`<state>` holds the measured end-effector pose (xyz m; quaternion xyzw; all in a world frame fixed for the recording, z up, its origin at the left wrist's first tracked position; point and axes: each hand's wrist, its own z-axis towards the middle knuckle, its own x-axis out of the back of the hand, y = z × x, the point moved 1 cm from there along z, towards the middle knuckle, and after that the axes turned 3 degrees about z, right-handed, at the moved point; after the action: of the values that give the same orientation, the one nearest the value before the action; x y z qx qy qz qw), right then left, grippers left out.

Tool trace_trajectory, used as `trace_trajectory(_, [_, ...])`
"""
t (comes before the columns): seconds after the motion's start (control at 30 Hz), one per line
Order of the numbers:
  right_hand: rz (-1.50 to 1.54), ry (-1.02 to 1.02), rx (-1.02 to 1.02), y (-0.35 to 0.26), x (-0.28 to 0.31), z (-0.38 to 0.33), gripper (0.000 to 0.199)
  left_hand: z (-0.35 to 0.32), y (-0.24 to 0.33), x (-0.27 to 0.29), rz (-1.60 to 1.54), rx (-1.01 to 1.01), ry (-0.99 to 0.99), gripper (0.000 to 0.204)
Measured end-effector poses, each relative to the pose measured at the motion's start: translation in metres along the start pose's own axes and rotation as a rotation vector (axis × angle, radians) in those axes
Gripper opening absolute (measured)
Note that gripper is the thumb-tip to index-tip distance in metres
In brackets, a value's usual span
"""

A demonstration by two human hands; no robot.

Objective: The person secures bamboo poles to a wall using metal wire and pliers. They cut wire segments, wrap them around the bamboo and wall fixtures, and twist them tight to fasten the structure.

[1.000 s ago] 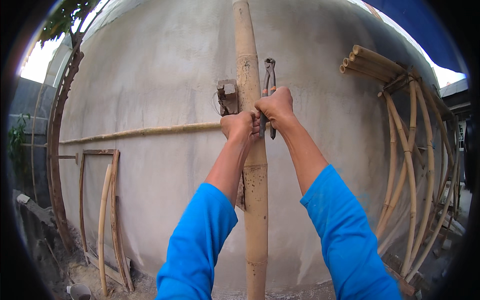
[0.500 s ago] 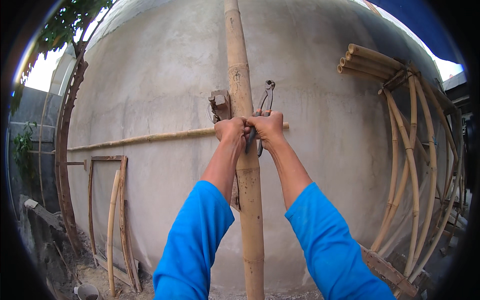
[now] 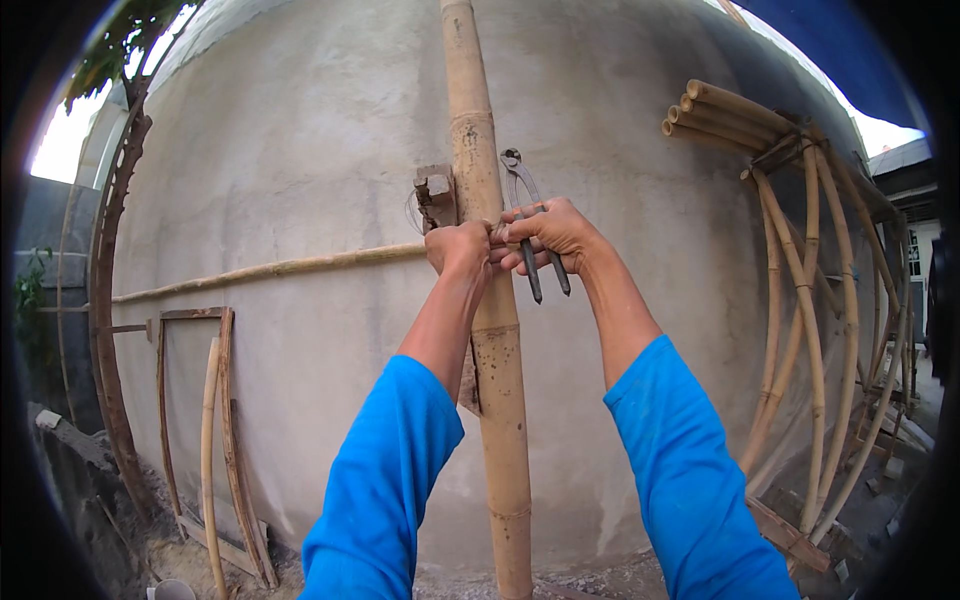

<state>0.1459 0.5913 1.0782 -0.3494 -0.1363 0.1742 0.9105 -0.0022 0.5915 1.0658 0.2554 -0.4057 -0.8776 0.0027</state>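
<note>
A thick upright bamboo pole (image 3: 499, 400) stands in front of me, crossed at hand height by a thinner horizontal bamboo pole (image 3: 300, 266). Against the crossing, my left hand (image 3: 458, 250) is closed; what its fingers pinch is hidden. My right hand (image 3: 565, 235) holds a pair of pincers (image 3: 518, 178) with dark handles, jaws up and handles hanging below the palm. Its fingertips reach toward the left hand's fingers, in front of the pole. Beside the pole, just above my left hand, is a rough wooden block (image 3: 437, 195) with thin wire looping from it.
A grey plastered wall (image 3: 620, 400) rises behind the pole. On the right stands a bamboo frame (image 3: 815, 300) with several poles stacked on top (image 3: 735, 112). A wooden frame (image 3: 230, 430) and a bamboo piece (image 3: 211, 460) lean at the left, near a tree trunk (image 3: 115, 250).
My right hand has shifted right and turned, its fingers opening out around the pincers, whose handles swing rightward. The left hand stays at the crossing. The view has shifted slightly.
</note>
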Motion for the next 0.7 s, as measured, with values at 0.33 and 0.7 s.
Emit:
trace_trajectory(0.33, [-0.078,-0.083,-0.023,-0.007,0.005,0.003,0.050,-0.001,-0.004,-0.001,-0.087,0.002,-0.017,0.013])
trace_trajectory(0.7, [-0.188,-0.025,0.019,-0.004,0.010,-0.002,0.043,-0.021,0.003,0.000,-0.119,-0.030,-0.099,0.009])
